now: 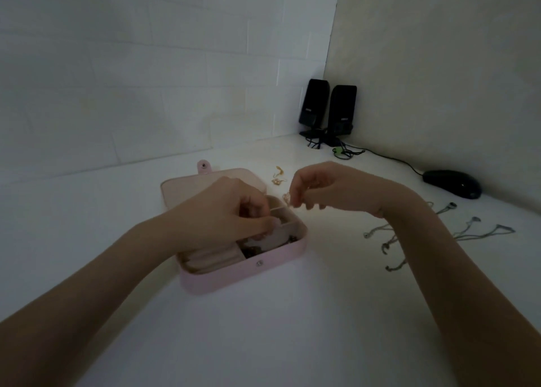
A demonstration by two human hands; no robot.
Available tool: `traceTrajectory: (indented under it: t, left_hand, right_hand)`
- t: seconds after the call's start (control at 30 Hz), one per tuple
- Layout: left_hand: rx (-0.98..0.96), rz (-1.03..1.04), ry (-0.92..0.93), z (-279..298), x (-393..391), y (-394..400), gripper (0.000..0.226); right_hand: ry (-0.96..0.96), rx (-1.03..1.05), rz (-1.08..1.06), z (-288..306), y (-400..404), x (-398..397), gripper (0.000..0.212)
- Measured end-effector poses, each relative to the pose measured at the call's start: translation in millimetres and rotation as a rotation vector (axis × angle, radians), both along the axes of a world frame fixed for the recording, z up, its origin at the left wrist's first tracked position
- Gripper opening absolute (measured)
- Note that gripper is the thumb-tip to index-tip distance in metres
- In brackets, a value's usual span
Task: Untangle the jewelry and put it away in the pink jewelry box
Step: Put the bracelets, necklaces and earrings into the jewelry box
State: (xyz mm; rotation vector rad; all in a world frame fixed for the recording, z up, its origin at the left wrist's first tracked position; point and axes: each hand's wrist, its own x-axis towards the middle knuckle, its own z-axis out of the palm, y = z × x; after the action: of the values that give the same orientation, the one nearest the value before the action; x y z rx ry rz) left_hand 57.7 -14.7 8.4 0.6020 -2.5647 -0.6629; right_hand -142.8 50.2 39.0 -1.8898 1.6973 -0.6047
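We see a small rectangular pink jewelry box [243, 265] with rounded corners lying open on the white table [263, 328], its lid [187, 187] folded back flat toward the wall and a snap tab standing at the far edge. Inside are pale padded ring rolls at the left front and several divided compartments to the right, where some dark small pieces lie.

Our left hand [231, 208] is curled over the middle of the box, fingertips bent down into the compartments; whether it pinches anything there we cannot tell. Our right hand [319, 187] hovers just right of the box's far corner, its fingers drawn together and pinching a small gold-coloured piece of jewelry [287, 197] that hangs over the box edge.

Two more small gold pieces [277, 176] rest on the table just beyond the box. To the right, partly behind the right forearm, several thin silver-grey chains [474, 228] lie spread out.

In the far corner stand two black speakers [328, 108] with cables, and a black computer mouse [453, 183] sits by the right wall.
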Motion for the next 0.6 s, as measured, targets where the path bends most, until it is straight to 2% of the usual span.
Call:
traceTrajectory:
  t: [0.17,0.2,0.3,0.37,0.47,0.6]
  left_hand:
    - [-0.009,0.024,0.051,-5.9,-3.8,2.7,0.031]
    - [-0.015,0.025,0.048,-7.2,-4.6,2.8,0.032]
    - [-0.056,0.026,0.001,-10.4,-8.0,2.8,0.031]
    - [-0.079,0.021,-0.024,-12.4,-9.6,2.8,0.029]
    - [-0.078,0.025,-0.028,-14.8,-9.9,0.8,0.028]
    - [-0.079,0.026,-0.023,-15.1,-9.6,-1.0,0.029]
  right_hand:
    - [-0.232,-0.332,-0.476,-6.8,-10.7,-36.8,0.019]
    - [-0.208,-0.387,-0.604,-10.1,-11.6,-52.7,0.017]
    - [0.085,-0.475,-0.94,-20.3,0.8,-104.7,0.021]
    - [0.253,-0.378,-1.045,-25.2,15.3,-137.2,0.028]
    - [0.446,-0.086,-1.108,-36.2,28.4,-173.2,0.033]
    - [0.411,-0.035,-1.224,-54.4,29.9,-179.0,0.021]
